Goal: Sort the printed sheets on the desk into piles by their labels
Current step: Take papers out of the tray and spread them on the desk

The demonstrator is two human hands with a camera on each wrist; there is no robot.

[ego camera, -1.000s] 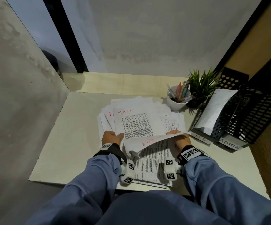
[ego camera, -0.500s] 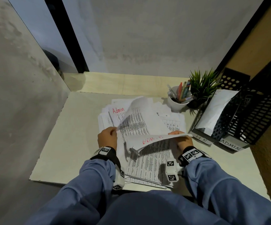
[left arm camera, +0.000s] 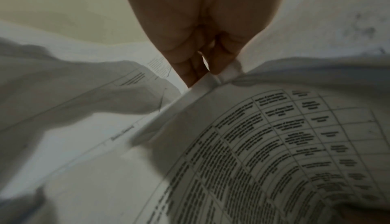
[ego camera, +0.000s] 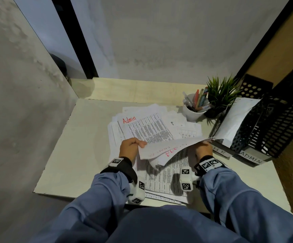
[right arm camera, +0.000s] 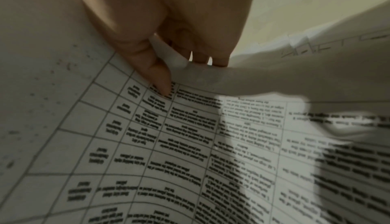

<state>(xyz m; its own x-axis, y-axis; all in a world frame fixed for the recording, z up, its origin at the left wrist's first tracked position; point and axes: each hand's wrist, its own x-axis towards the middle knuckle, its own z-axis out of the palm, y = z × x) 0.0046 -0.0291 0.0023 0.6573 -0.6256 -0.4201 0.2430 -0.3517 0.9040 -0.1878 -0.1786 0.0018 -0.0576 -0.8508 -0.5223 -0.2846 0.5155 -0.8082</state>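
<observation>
A loose pile of printed sheets (ego camera: 147, 127) lies mid-desk, its top sheet marked "Admin" in red. Nearer me, a few curled sheets (ego camera: 170, 148) with red lettering showing through hang above more printed sheets (ego camera: 161, 178) on the desk. My left hand (ego camera: 139, 144) pinches their left edge and my right hand (ego camera: 202, 145) grips their right edge. In the left wrist view the left hand's fingers (left arm camera: 202, 67) pinch the folded paper edge (left arm camera: 211, 84). In the right wrist view the thumb (right arm camera: 156, 70) and fingers clamp the bent sheets (right arm camera: 200, 75).
Black mesh trays (ego camera: 265, 123) stand at the right, with labels "HR" (ego camera: 220, 152) and "ADMIN" (ego camera: 251, 159); one holds white paper (ego camera: 235, 120). A white cup of pens (ego camera: 194, 111) and a small green plant (ego camera: 221, 93) sit behind. Grey walls close the left and back.
My left hand lifted the top "ADMIN" sheet off the pile and swung it back onto the sheets in my right hand. Another sheet marked "Admin" now tops the pile.
</observation>
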